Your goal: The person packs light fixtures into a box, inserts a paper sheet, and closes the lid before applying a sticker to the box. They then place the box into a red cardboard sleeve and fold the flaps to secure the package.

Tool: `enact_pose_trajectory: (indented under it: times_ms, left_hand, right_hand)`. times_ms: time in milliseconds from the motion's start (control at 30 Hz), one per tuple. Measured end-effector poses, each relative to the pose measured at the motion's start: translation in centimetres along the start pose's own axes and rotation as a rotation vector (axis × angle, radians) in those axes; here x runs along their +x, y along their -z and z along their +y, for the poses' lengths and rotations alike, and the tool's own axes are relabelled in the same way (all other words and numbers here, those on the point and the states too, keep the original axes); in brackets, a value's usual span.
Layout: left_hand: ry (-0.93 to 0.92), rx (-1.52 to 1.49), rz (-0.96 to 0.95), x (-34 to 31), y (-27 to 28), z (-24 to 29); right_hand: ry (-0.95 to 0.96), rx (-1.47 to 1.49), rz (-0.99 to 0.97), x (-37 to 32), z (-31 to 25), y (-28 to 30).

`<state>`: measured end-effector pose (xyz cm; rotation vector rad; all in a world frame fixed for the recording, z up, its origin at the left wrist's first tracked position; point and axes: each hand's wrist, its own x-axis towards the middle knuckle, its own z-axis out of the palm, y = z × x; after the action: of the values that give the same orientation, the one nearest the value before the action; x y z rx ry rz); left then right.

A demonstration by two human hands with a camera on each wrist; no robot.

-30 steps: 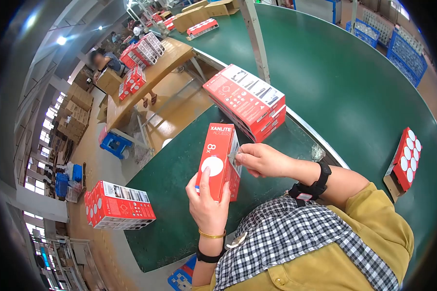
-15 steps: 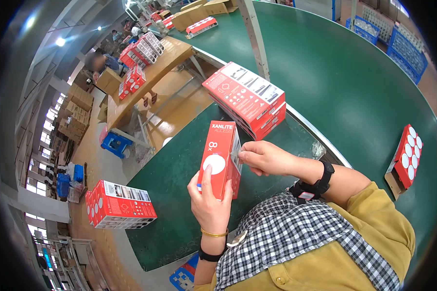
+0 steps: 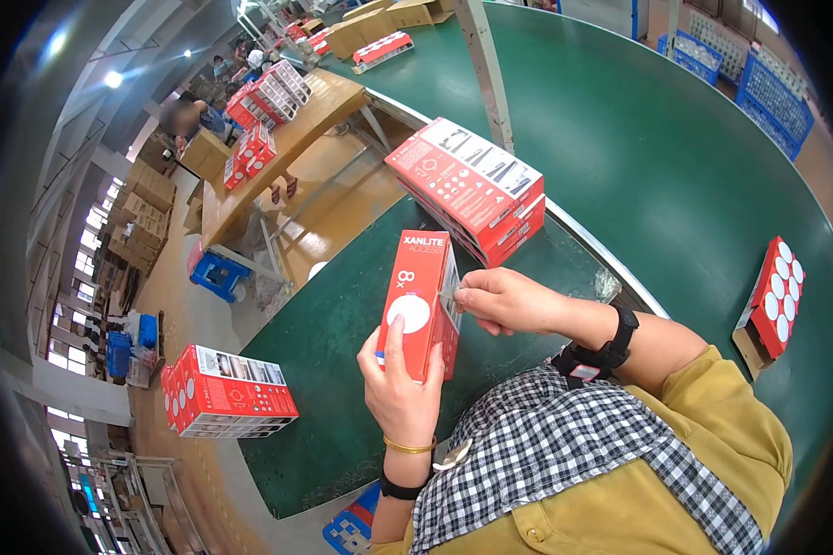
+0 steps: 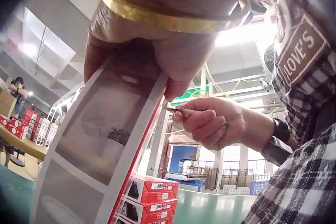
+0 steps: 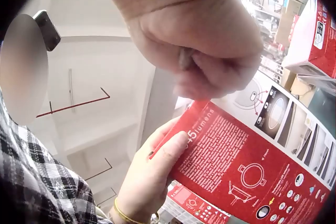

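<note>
A red printed carton (image 3: 415,268) marked XANLITE 8x is held tilted over the green table by my left hand (image 3: 401,388). The thumb and fingers of that hand grip its near end from both sides, one finger lying by the white circle on the face. At the carton's right side, my right hand (image 3: 507,301) pinches a small thin pointed piece (image 4: 171,109), greyish and mostly hidden in the fingers. Its tip is close to the carton's edge. In the right wrist view the curled right hand (image 5: 210,50) overlaps the carton's corner.
Beyond the carton stands a stack of red cartons (image 3: 472,176). More cartons (image 3: 236,388) stand at the table's left edge, and one with white circles (image 3: 773,296) lies far right. A metal post (image 3: 486,74) rises behind the stack. A person (image 3: 199,116) sits at a wooden table.
Both hands and the carton have shifted very slightly in the head view since one second ago. The grips look the same, and the last half second shows almost no movement.
</note>
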<state>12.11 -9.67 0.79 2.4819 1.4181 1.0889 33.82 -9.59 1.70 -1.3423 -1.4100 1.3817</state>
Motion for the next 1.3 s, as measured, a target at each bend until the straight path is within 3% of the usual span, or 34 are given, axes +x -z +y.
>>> enact_pose_trajectory:
  times_ms: [1067,1300]
  left_hand:
    - [-0.029,0.013,0.004,-0.1,-0.1,-0.1]
    - [-0.067,0.009,-0.012,-0.2,-0.3,0.8]
  right_hand:
    - [-0.069,-0.09,-0.003,-0.2,-1.4,0.3]
    - [-0.019,0.086,0.027,0.5,-0.2,-1.2]
